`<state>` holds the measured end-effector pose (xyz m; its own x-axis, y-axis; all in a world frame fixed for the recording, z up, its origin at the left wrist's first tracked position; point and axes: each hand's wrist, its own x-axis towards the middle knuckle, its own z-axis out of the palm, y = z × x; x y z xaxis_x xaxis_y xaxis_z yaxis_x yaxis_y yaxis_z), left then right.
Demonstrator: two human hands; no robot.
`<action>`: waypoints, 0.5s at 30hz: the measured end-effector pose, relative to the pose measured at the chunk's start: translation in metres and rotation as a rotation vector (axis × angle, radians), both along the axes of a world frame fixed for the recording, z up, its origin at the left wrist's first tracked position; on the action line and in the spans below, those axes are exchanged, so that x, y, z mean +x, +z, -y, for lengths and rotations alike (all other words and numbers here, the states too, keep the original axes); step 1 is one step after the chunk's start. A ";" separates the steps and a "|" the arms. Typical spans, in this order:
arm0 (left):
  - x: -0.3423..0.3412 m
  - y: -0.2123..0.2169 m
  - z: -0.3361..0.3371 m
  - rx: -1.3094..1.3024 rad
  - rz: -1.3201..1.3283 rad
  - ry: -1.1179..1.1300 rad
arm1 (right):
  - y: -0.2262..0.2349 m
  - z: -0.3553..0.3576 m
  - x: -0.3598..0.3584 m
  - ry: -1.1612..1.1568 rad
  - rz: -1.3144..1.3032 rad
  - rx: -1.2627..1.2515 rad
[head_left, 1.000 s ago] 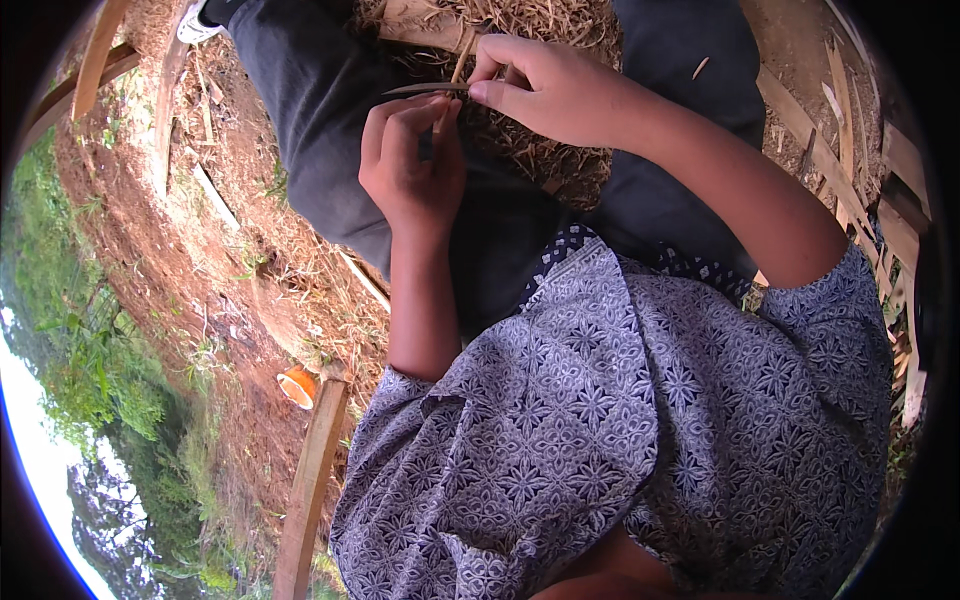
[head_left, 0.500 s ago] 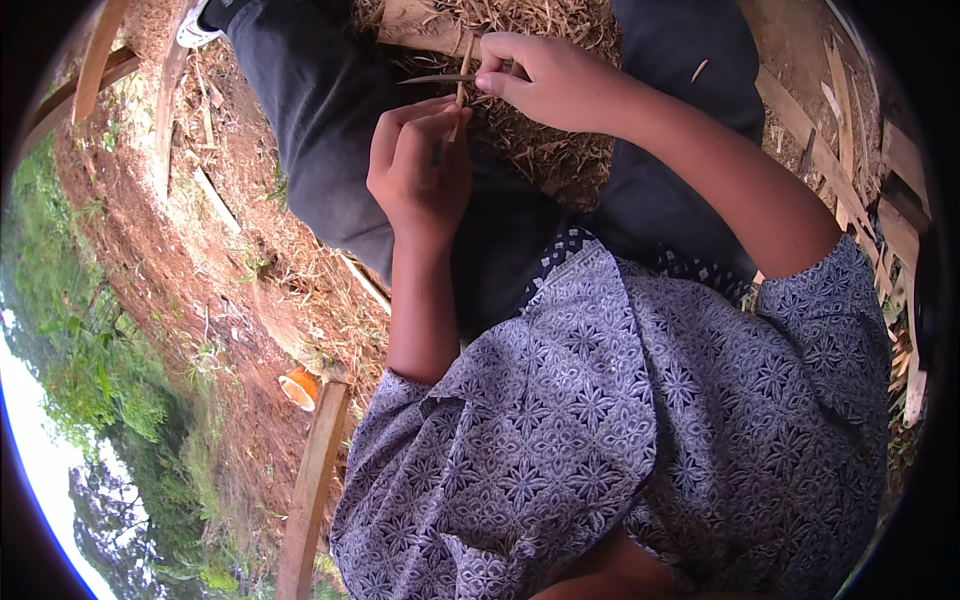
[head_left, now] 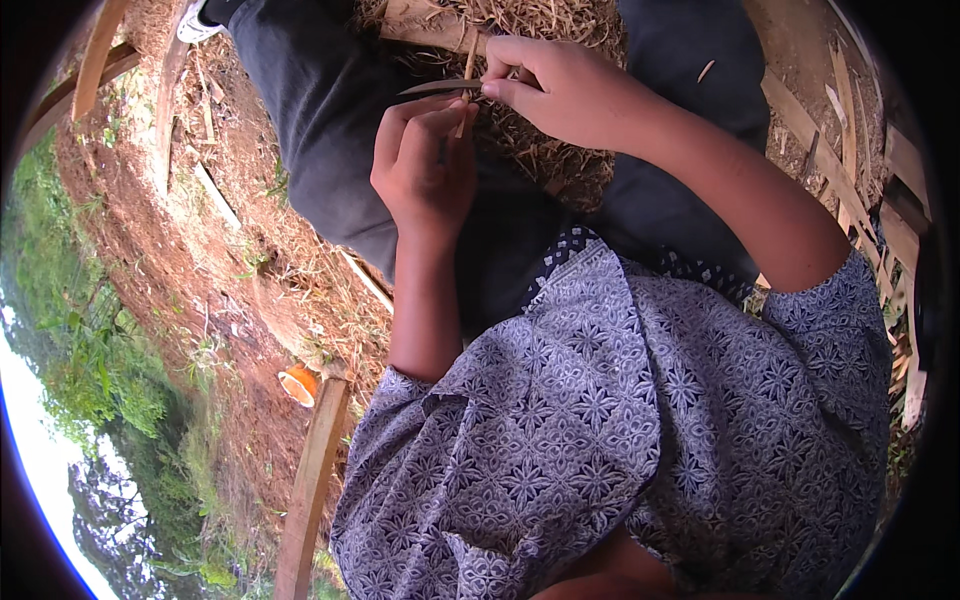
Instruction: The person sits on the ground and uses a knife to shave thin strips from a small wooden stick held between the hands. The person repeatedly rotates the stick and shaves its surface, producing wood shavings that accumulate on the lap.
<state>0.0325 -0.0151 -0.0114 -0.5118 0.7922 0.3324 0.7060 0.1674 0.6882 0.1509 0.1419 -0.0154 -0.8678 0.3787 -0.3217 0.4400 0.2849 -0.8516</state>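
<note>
My left hand is closed around a thin pale wooden stick, which stands up out of the fingers toward the far side. My right hand pinches a small knife between thumb and fingers. The knife's dark, narrow blade points left and lies across the stick, just beyond my left fingertips. Inside the right fist the handle is hidden. Both hands meet above my lap, between the dark trouser legs.
Wood shavings cover the ground between my legs, with a wooden board at the far side. Split wood strips lie at the right. On the left are an orange cup-like container and a wooden post.
The knife and my right hand have shifted slightly nearer to me along the stick, and the blade's flat side shows more. My left hand still grips the stick.
</note>
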 end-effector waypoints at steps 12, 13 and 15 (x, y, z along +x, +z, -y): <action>-0.001 0.000 -0.001 0.004 -0.003 -0.003 | -0.004 -0.007 -0.004 0.034 0.065 0.003; 0.000 -0.001 0.000 0.004 0.004 -0.012 | -0.005 -0.007 -0.005 0.047 0.082 0.012; 0.000 -0.001 -0.006 0.020 0.002 -0.012 | -0.035 -0.013 -0.003 0.007 0.069 0.062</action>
